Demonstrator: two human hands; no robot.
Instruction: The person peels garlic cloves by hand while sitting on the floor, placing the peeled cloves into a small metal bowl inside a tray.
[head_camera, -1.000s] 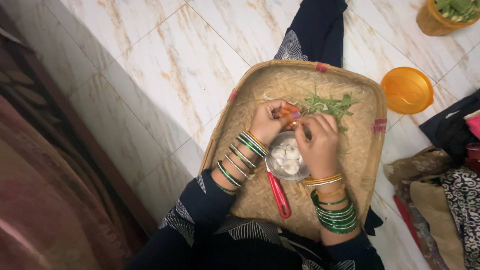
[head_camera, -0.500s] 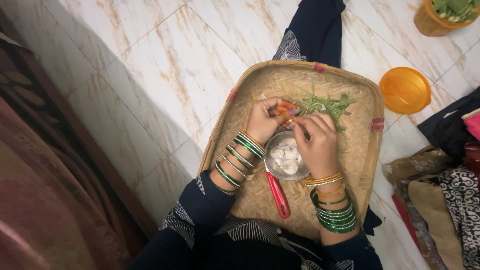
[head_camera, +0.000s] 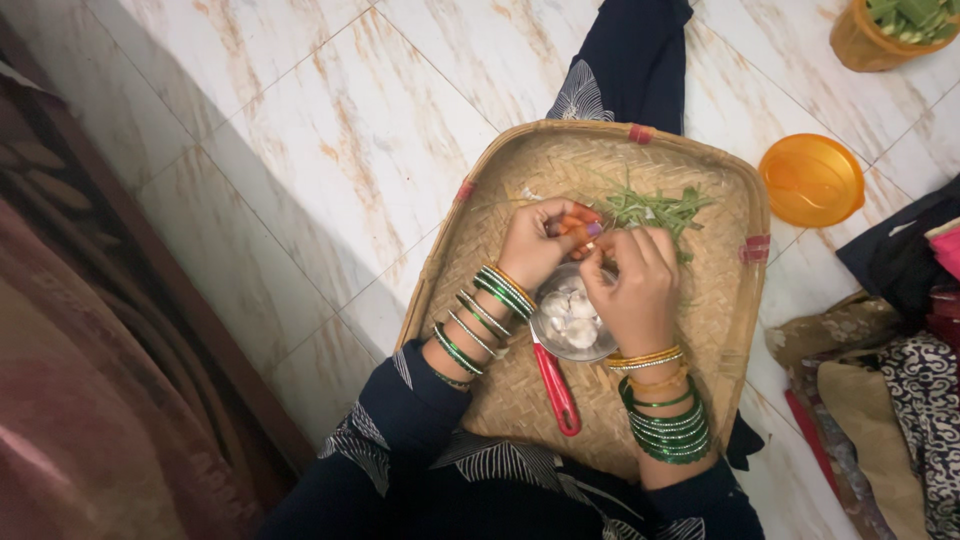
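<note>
The left hand (head_camera: 535, 243) sits near the middle of the woven tray (head_camera: 500, 400), fingers curled shut around a small pale piece, probably a garlic clove (head_camera: 578, 228); its exact form is too small to confirm. The right hand (head_camera: 632, 290) meets it from the right, fingertips pinched on the same piece, directly above the far rim of the steel bowl (head_camera: 570, 320). The bowl holds peeled pale cloves and rests at the tray's centre. A red-handled knife (head_camera: 555, 385) lies just beside the bowl, its handle pointing toward the tray's near edge. Green trimmings (head_camera: 655, 210) lie toward the tray's far right corner.

Hazards, as judged:
- The piece may slip from the pinch and drop past the bowl onto the tray, since both hands grip only at the fingertips.
- The right wrist hangs over the bowl; a downward press could tip it.
- The knife lies close to the left forearm and could be nudged.

No packages, labels or signs are visible. Off the tray's right edge, an orange plastic lid (head_camera: 812, 180) lies on the tiled floor (head_camera: 330, 130).
</note>
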